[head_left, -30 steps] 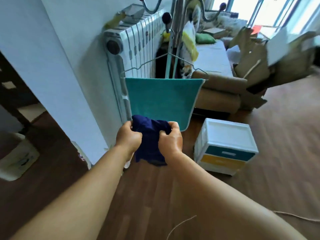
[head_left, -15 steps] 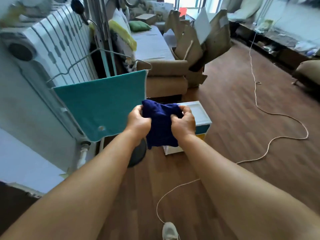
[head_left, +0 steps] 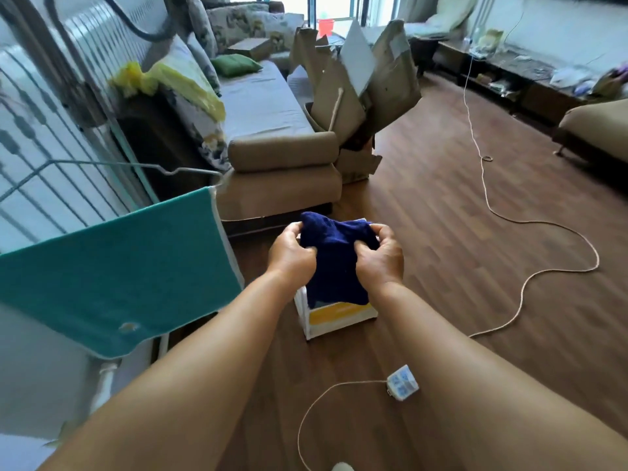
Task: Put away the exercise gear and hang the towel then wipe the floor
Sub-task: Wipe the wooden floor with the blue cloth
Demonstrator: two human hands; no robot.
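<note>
Both hands hold a bunched dark blue cloth (head_left: 334, 263) in front of me, above the floor. My left hand (head_left: 290, 254) grips its left side and my right hand (head_left: 380, 254) grips its right side. A teal towel (head_left: 115, 277) hangs over a wire hanger (head_left: 112, 164) at the left, beside the white radiator (head_left: 40, 137). The brown wooden floor (head_left: 458, 253) spreads out to the right.
A small white drawer box (head_left: 336, 316) with a yellow front stands under the cloth. A brown sofa (head_left: 278, 164) and torn cardboard boxes (head_left: 356, 83) lie beyond. A long cord (head_left: 509, 219) snakes over the floor to a white power strip (head_left: 402, 387) near my feet.
My view has swung to the right, away from the radiator and hung towel, towards the open floor. Both hands have kept hold of the blue cloth throughout.
</note>
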